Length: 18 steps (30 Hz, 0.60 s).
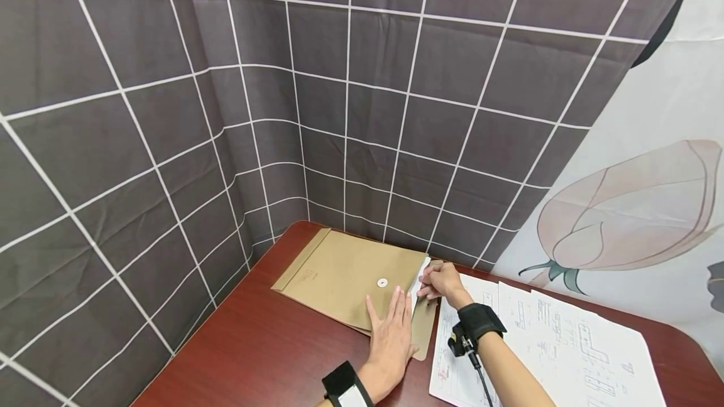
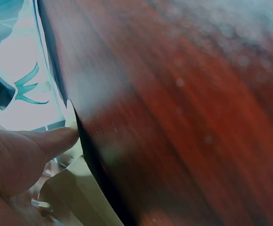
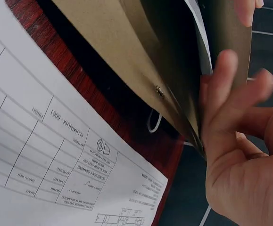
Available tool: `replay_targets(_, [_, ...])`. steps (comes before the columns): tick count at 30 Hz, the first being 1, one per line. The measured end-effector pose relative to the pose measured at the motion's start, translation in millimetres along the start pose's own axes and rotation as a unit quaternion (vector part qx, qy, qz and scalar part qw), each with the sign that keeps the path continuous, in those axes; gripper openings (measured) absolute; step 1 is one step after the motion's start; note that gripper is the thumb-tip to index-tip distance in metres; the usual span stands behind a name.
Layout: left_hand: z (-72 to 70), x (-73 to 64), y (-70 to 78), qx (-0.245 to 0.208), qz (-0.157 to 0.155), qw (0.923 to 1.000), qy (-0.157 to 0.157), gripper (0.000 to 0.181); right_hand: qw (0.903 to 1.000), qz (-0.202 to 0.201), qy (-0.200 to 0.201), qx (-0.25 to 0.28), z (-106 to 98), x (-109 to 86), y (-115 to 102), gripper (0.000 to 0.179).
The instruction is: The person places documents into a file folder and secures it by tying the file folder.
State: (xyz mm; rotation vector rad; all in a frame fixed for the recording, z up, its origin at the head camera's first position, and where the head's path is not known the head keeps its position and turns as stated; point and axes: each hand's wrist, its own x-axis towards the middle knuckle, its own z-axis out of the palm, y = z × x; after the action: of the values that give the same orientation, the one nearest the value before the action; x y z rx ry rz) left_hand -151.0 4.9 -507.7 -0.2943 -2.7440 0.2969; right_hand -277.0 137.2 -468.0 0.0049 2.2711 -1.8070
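Note:
A tan kraft document envelope (image 1: 339, 269) with a round white button lies on the table, its flap (image 1: 423, 331) folded out at the right end. White paper (image 1: 419, 284) shows at its mouth. My left hand (image 1: 390, 338) rests on the envelope near the mouth, fingers straight and spread; in the left wrist view its thumb (image 2: 56, 141) touches the flap's edge. My right hand (image 1: 443, 282) is at the mouth beside the paper. In the right wrist view its fingers (image 3: 223, 70) are bent and partly blurred near the paper's edge, with nothing visible between their tips.
Printed technical drawings (image 1: 565, 344) lie overlapping on the right of the reddish-brown table (image 1: 243, 344). A grey curtain with white grid lines (image 1: 373, 112) hangs behind and at the left. A short white string (image 3: 153, 121) hangs by the flap.

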Motion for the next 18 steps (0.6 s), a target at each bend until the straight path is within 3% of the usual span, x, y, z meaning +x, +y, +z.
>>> replay_targets(8, [-0.5,-1.4,-0.5,-0.012,0.000,0.9999,0.012,0.103,0.9979,-0.001,-0.019,0.062,7.5,7.4,2.8,0.008])
replay_targets(18, [-0.7,-0.8,-0.9,-0.012,-0.002,0.9999,0.006,0.103,0.9990,-0.016,-0.019,0.038,14.8,7.6,4.4,0.013])
